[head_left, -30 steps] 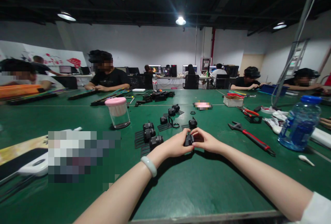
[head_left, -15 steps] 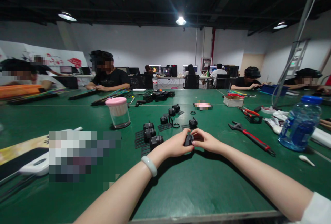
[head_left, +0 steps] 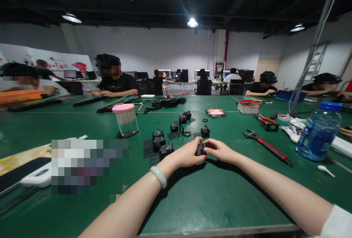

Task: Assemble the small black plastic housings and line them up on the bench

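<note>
In the frame's lower center, your left grip point(head_left: 188, 153) holds a black part point(head_left: 200, 150); your right grip point(head_left: 220, 151) pinches its right side.

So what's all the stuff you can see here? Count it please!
Held part: one, black, centre
Other parts: about seven, black, mid-table
Rings: at least two, black, mid-table
Table: one, green, foreground
Wrench: one, black and red, right
Pliers: one pair, red-handled, farther right
Bottle: one, clear blue, right
Jar: one, clear with pink lid, left
Carton: one, whitish, right, farther back
Pole: one, grey, right
Lamps: three, white, overhead
People: at least eight, mixed clothing, farther back
Blurred things: count unclear, mixed colours, left
Bracelet: one, pale, lower centre
Left grip: one, bare, on held part
Right grip: one, bare, on held part
</note>
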`<state>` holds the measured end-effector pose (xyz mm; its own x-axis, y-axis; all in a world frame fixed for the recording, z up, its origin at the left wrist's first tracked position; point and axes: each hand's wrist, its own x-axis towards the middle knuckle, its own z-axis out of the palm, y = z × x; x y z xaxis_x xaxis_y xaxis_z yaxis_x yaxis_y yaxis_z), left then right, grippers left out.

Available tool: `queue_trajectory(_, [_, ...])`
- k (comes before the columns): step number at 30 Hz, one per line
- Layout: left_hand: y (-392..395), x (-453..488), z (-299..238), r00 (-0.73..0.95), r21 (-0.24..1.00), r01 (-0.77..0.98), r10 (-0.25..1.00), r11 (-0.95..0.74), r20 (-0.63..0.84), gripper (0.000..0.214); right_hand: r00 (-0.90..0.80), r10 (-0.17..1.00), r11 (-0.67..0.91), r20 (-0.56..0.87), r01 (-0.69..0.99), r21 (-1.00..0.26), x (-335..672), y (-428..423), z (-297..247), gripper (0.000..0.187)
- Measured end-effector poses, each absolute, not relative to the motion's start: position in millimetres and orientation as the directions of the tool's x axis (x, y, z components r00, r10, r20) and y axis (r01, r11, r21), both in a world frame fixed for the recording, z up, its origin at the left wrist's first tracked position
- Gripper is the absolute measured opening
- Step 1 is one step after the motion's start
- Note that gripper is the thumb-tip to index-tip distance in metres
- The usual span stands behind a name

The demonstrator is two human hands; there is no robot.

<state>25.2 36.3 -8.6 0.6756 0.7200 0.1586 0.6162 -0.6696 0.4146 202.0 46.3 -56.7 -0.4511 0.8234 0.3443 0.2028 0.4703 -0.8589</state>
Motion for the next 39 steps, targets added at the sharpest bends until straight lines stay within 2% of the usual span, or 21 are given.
queue_trajectory(7, [36.6, 25.0, -9.6, 0.671, 0.402, 0.627, 0.725, -0.667, 0.155, 0.051, -0.447, 0.832, 0.448, 0.329, 0.192, -0.873, 201.4, 48.8, -58.8, 0.025])
queue_trajectory(18, [32.8, 25.6, -5.3, 0.672, 0.427, 0.606, 0.719, -0.671, 0.177, 0.047, -0.481, 0.796, 0.398, 0.367, -0.040, -0.916, 201.7, 43.4, -54.5, 0.040])
queue_trajectory(32, [35.4, 24.6, -8.8, 0.676, 0.439, 0.591, 0.713, -0.676, 0.187, 0.048, -0.472, 0.800, 0.419, 0.369, 0.000, -0.908, 203.0, 47.5, -59.6, 0.033])
queue_trajectory(39, [35.0, 25.1, -9.1, 0.669, 0.440, 0.598, 0.720, -0.670, 0.186, 0.051, -0.423, 0.835, 0.434, 0.351, 0.116, -0.893, 203.0, 48.2, -59.2, 0.025])
